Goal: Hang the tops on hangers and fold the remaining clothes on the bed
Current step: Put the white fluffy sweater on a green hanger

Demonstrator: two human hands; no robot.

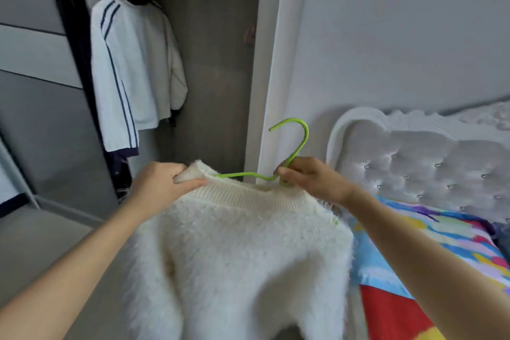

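Observation:
A fluffy white sweater (242, 251) hangs in front of me on a green hanger (300, 143). The hanger's left arm runs inside the ribbed collar, and its hook points up and to the left. My left hand (162, 185) pinches the left end of the collar. My right hand (311, 179) grips the hanger at the base of its hook. The hanger's right arm is hidden under the sweater, with a bit of green showing at the right shoulder.
An open wardrobe (209, 69) stands straight ahead, with a white jacket with dark stripes (132, 74) hanging at its left. A bed with a colourful cover (400, 270) and a tufted grey headboard (430, 165) lies to the right. Dark clothing (499, 234) lies at the bed's right edge.

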